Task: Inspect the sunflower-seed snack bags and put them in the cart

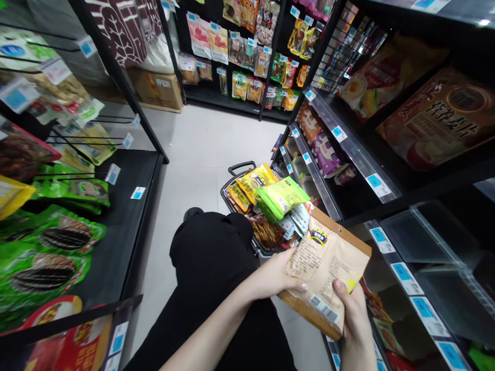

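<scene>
Both of my hands hold a brown paper snack bag (328, 268) with printed text, a logo and a barcode facing up. My left hand (278, 273) grips its left side, thumb on the front and the other fingers behind it. On the lower right edge my right hand (353, 309) is closed, its thumb pressed on the front. Just beyond the bag, a dark shopping basket (225, 191) stands on the floor, full of snack packets. A bright green packet (284, 196) and a yellow packet (257, 180) lie on top in it.
Shelves with clear bins and price tags (379, 185) rise close on the right. At left, a black shelf (131, 206) carries green seed bags (58, 237). Hanging snack packs (247, 87) line the back rack, and a cardboard box (157, 90) sits on the floor (201, 134).
</scene>
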The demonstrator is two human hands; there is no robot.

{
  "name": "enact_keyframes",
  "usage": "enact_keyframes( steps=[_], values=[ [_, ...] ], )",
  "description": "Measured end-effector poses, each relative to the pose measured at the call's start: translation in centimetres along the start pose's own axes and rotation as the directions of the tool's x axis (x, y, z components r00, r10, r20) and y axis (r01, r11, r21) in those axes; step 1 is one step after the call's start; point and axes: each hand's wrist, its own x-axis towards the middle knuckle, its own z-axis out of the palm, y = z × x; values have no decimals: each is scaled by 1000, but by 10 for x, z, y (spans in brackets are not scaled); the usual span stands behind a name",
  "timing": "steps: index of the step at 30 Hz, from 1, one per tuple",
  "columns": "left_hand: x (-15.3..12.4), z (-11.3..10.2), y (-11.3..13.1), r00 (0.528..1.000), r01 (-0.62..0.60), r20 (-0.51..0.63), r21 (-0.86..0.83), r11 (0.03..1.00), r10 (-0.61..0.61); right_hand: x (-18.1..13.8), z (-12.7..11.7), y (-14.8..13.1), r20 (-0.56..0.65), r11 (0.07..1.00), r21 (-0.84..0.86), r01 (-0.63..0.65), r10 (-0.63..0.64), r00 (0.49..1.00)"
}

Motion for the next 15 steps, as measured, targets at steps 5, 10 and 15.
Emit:
enact_keyframes(
  steps=[5, 10, 15],
  values=[
    [1, 1, 1, 1000, 15, -7, -27, 1000, -16, 0, 5, -4, -20, 999, -34, 12, -13, 1000],
    [1, 1, 0, 1000, 11, 12, -35, 999, -10, 4, 4, 1, -116, 999, -44, -16, 11, 993],
    [0, 6, 2, 976, 172, -192, 399, 901, -101, 32, -15, 25, -306, 1000, 17, -11, 15, 952]
  ],
)
